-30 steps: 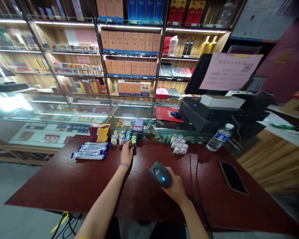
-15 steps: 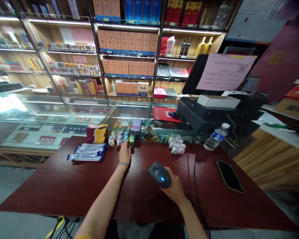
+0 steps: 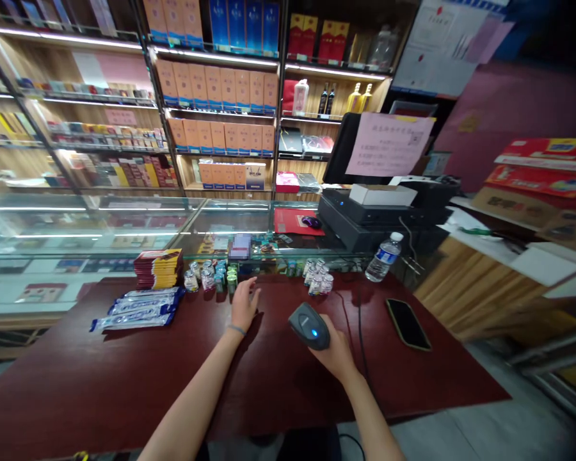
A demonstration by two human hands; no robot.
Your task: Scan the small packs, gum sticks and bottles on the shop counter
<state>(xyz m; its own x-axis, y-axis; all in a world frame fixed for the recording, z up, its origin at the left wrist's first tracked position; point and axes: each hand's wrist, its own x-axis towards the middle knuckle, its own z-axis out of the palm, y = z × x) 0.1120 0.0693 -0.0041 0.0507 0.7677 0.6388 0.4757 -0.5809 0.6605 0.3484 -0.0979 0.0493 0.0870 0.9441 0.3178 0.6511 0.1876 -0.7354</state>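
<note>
My right hand [image 3: 336, 352] is wrapped round a dark barcode scanner [image 3: 310, 326] with a blue light glowing on top, held above the table. My left hand [image 3: 245, 303] is empty, its fingers apart, just to the right of small green-topped bottles [image 3: 232, 280]. Beside those stand blue-topped bottles [image 3: 219, 276] and pale little bottles [image 3: 200, 277] in short rows. Another cluster of small bottles [image 3: 318, 278] sits farther right at the back edge. Left of the rows are a stack of yellow and dark red packets [image 3: 158, 269] and several blue-and-silver sticks [image 3: 137, 307].
A water bottle [image 3: 384, 257] and a phone [image 3: 408, 324] are on the right of the dark red table [image 3: 173, 371]. A cable [image 3: 361, 333] runs across it. Behind stand a glass case [image 3: 148, 221], a monitor [image 3: 340, 150] and a mouse [image 3: 312, 222].
My left hand has come off the green-topped bottles, moving right with its fingers spread. The view has turned right. The scanner stays in my right hand.
</note>
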